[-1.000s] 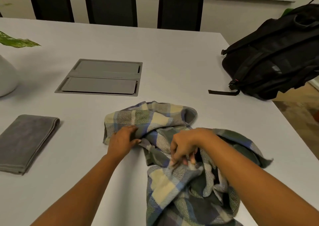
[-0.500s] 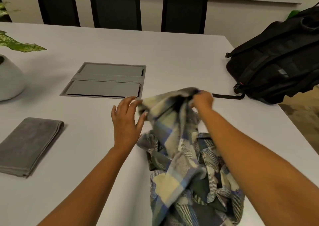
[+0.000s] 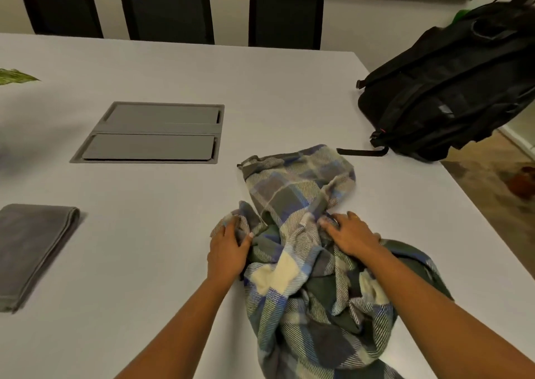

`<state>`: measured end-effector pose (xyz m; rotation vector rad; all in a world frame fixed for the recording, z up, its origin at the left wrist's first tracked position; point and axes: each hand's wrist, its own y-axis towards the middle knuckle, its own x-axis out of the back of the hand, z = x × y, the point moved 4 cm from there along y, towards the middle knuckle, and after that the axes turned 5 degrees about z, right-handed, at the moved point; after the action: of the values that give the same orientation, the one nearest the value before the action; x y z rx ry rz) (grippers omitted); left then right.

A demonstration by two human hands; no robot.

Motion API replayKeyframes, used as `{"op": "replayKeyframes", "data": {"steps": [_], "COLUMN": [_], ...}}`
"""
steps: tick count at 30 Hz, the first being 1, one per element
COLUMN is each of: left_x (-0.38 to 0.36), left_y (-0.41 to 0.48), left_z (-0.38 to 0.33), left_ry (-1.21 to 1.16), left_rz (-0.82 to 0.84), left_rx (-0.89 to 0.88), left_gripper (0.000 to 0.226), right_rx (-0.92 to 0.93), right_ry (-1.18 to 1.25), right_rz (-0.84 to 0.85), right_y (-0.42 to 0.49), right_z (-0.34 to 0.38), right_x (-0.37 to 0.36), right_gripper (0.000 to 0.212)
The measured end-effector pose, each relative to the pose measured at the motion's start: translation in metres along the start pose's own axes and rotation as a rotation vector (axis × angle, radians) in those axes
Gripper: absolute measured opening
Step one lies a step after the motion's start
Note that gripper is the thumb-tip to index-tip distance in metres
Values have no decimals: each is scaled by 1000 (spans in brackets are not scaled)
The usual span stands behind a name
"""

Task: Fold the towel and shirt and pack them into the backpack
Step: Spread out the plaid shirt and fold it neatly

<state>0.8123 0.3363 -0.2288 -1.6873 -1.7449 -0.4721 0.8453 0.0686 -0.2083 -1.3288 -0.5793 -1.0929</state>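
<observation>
While crumpled, plaid shirt [image 3: 298, 187] on table [image 3: 144, 262].

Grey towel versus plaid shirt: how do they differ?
The grey towel lies folded flat; the plaid shirt is crumpled. The towel is plain, the shirt checked blue, green and cream. The towel lies untouched; the left hand and right hand grip the shirt. Both rest on the table.

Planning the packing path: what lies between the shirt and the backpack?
Head view: bare table and a black strap of the backpack, lying near the shirt.
</observation>
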Motion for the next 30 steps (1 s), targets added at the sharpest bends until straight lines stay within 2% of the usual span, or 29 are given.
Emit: {"op": "replayKeyframes", "data": {"steps": [3,7,9,11,13,15,18,20,21,22,24,25,26,27,29,30], "left_x": [2,1,3,6,14,27,54,67,70,73,79,81,81,76,54,39], "left_y": [5,8,7,5,1,-1,-7,-13,-18,-22,-28,-29,-28,-26,-25,-29], "left_z": [-1,4,8,8,1,-15,-52,-83,-98,-109,-115,-110,-102,-92,-77,-74], "left_ry": [-29,-105,-193,-310,-390,-445,-426,-460,-474,-475,-506,-531,-540,-522,-464,-438], "left_rz": [24,32,-2,-36,-82,-143,-204,-118,-60,-34,-98,-153,-181,-153,95,255], "left_rx": [17,80,108,143,132,80,-57,-200,-278,-341,-382,-357,-315,-269,-206,-190], "left_gripper": [55,46,38,27,19,14,14,20,22,21,16,16,22,38,87,103], "right_rx": [-57,-144,-3,271,504,623,583,516,487,459,415,405,397,398,458,523], "right_ry": [-106,-214,-159,-3,96,105,147,292,414,549,775,867,959,1055,1168,1178], "right_rz": [17,-104,-292,-422,-374,-335,-221,-171,-174,-184,-203,-234,-263,-283,-282,-235], "right_y": [-11,-28,-39,-56,-73,-87,-93,-90,-85,-81,-73,-72,-74,-77,-83,-86], "right_z": [-30,-35,-15,18,53,82,114,125,125,122,110,101,92,85,76,76], "right_x": [-3,7,17,23,22,14,1,-2,0,6,24,36,50,65,92,101], "right_gripper": [51,45,41,38,45,54,83,94,87,72,40,36,37,38,36,35]}}
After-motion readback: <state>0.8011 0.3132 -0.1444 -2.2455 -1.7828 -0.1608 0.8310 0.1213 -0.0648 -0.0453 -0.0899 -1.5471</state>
